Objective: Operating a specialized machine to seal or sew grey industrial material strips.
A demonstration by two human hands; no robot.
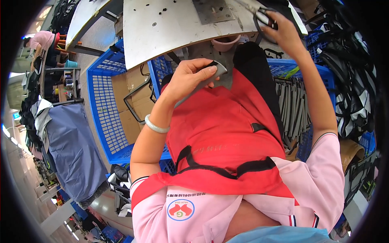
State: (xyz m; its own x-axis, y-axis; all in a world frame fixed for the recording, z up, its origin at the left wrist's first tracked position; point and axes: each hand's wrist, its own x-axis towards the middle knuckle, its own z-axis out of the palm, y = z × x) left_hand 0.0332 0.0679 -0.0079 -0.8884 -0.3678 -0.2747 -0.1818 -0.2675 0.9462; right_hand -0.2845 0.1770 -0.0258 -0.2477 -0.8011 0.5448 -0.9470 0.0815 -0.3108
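The left hand [190,77] is raised over the person's lap, just off the near edge of the white counter [170,38], its grip pinching a grey piece [221,69] with a black edge between thumb and fingers; one end of the piece sticks out to the right of the fingertips. A pale bracelet [157,125] circles the left forearm. The right hand [283,34] is farther away and to the right, by the counter's right end, its grip closed around the black handles of a pair of scissors [259,24]. The blades point far and left, partly cut off by the border of the view, so I cannot tell whether they are spread. On the far part of the counter lie a metal plate [212,11] and, to its left, small black scraps [160,12]. Below the counter stands a pink basin [225,43]. A blue basket [106,117] on the left contains cardboard [129,87] and a black-edged frame; a blue crate [285,62] on the right holds a row of grey strips [292,107]. A red apron [223,125] covers the person's lap. At far left, a co-worker [42,39] in a pink top bends forward.
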